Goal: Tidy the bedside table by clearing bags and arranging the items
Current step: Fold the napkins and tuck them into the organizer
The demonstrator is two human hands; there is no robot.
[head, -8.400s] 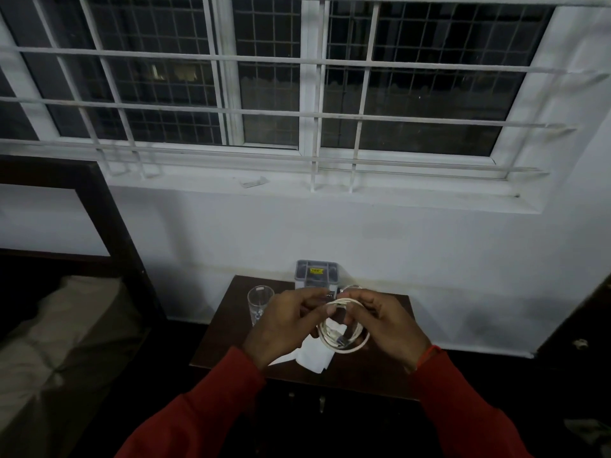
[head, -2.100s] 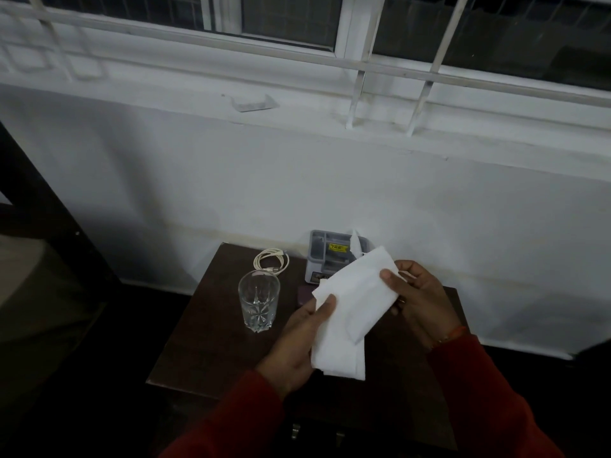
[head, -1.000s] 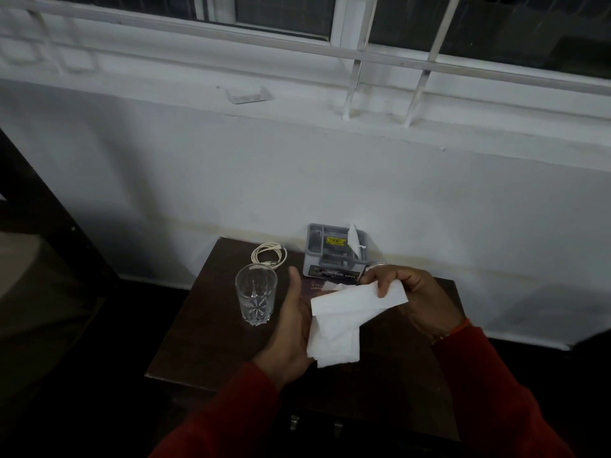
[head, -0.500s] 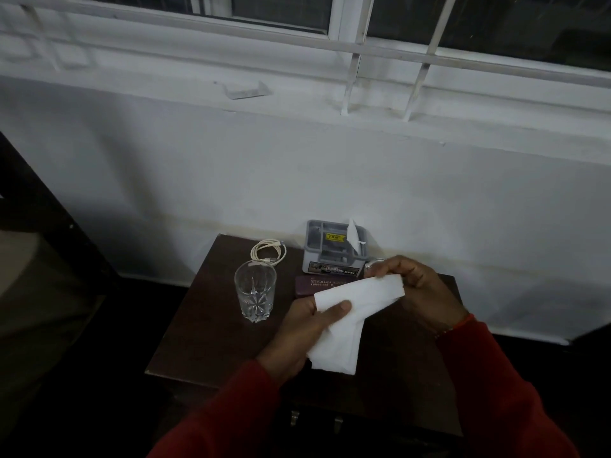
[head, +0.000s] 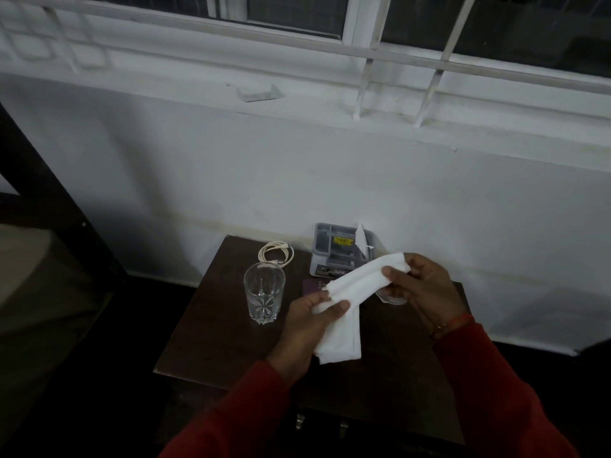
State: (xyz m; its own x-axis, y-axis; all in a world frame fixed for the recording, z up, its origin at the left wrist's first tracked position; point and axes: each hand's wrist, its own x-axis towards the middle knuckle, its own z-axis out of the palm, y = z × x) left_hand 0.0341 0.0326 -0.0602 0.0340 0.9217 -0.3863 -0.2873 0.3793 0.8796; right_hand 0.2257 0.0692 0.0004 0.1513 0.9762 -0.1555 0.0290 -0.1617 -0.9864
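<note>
A white folded bag (head: 350, 292) is held above the dark wooden bedside table (head: 211, 342). My left hand (head: 307, 322) pinches its lower left part, and my right hand (head: 420, 285) grips its upper right end. The bag's lower end hangs down by my left wrist. An empty cut glass (head: 264, 292) stands left of my hands. A coiled white cable (head: 276, 254) lies behind the glass. A grey organiser box (head: 337, 247) with a yellow label stands at the table's back edge.
A dark flat item (head: 312, 285) lies in front of the box, partly hidden by the bag. A second glass's rim (head: 391, 299) peeks out under my right hand. A white wall and a barred window rise behind; a bed frame (head: 49, 200) stands at left.
The cable went from my hands onto the table's back left. I then took up the white bag and have folded it narrower, my right hand drawing its end up and right.
</note>
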